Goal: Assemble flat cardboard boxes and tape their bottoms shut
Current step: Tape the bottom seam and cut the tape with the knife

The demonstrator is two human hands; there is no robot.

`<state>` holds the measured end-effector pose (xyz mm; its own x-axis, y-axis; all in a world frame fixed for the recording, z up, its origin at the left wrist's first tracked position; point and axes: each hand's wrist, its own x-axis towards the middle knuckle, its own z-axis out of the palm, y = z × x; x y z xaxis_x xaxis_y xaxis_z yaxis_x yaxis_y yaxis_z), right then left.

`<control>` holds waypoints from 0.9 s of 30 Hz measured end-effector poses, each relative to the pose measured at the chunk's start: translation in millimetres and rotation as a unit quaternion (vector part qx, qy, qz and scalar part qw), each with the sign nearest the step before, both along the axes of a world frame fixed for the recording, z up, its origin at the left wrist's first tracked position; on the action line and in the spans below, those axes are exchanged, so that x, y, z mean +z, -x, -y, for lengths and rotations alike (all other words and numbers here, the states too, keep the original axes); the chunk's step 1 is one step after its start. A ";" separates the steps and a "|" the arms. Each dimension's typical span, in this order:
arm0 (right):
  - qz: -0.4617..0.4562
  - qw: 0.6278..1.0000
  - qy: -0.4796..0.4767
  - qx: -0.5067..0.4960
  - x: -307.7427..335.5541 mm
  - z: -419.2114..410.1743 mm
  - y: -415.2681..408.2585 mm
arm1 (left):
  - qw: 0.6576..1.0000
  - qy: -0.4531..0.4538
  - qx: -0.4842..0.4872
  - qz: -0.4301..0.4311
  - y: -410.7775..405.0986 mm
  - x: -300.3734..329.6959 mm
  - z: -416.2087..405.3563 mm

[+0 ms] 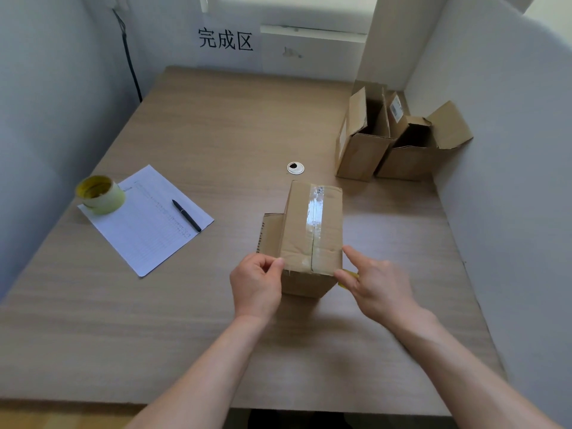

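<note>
A brown cardboard box [312,230] stands upside down on the wooden table [216,125], its bottom flaps up and closed with a strip of clear tape [315,212] along the seam. My left hand [257,286] is at the box's near left corner, thumb and curled fingers pinching the tape end on the top edge. At the near right corner my right hand [374,283] has its forefinger stretched along the box's right side, and a small yellow thing [348,278] shows under its thumb. A flap sticks out at the box's left.
A roll of tape with a yellow core [100,195] sits on a printed sheet [145,218] at the left, with a black pen [186,215] on it. Two open-topped boxes [362,134] [411,150] stand at the far right by the wall. A round cable grommet [295,168] lies mid-table.
</note>
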<state>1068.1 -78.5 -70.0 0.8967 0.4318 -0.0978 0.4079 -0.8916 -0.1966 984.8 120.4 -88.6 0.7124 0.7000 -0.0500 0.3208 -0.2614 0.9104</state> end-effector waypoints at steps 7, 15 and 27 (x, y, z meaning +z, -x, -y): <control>-0.105 0.994 -0.014 -0.029 -5.2 -13.6 -12.9 | 0.981 0.168 0.088 -0.028 -9.3 -10.5 -13.2; -0.077 0.995 -0.033 0.047 -15.8 -4.6 -10.6 | 0.841 -0.350 -0.412 -0.026 -31.3 -6.1 -22.4; 0.053 0.980 -0.100 0.163 -34.3 0.5 -19.7 | 0.784 -0.431 -0.442 0.054 -52.9 -20.8 -43.1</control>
<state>1087.9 -79.0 -104.3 0.7086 0.6979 0.1041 0.6922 -0.6588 -0.2946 1037.7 163.5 -109.4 0.9062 -0.3304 0.2638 -0.4000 -0.8721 0.2819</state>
